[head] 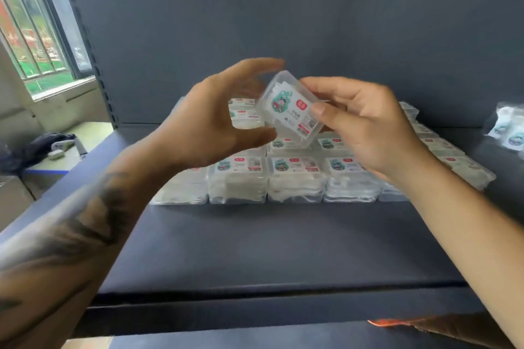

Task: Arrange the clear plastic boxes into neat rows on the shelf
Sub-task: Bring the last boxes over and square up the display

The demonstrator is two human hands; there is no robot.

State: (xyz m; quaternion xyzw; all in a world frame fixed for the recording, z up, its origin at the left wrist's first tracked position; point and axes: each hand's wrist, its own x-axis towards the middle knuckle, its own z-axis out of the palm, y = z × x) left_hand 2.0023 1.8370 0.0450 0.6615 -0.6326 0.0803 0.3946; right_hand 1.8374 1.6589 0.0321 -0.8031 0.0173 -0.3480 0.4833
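A clear plastic box (289, 110) with a teal and red label hangs tilted in the air above the shelf. My right hand (365, 127) pinches its right end between thumb and fingers. My left hand (215, 119) is spread just left of the box, fingers above and thumb below, and I cannot tell whether it touches. Under both hands, several like boxes (295, 178) stand in rows on the dark shelf board (269, 249), partly hidden by my hands.
A few small packets (510, 127) lie at the shelf's far right. The grey back panel (255, 22) closes the rear. To the left are a window (34, 37) and a low surface with dark cloth (37, 150). Bare shelf board spreads before the rows.
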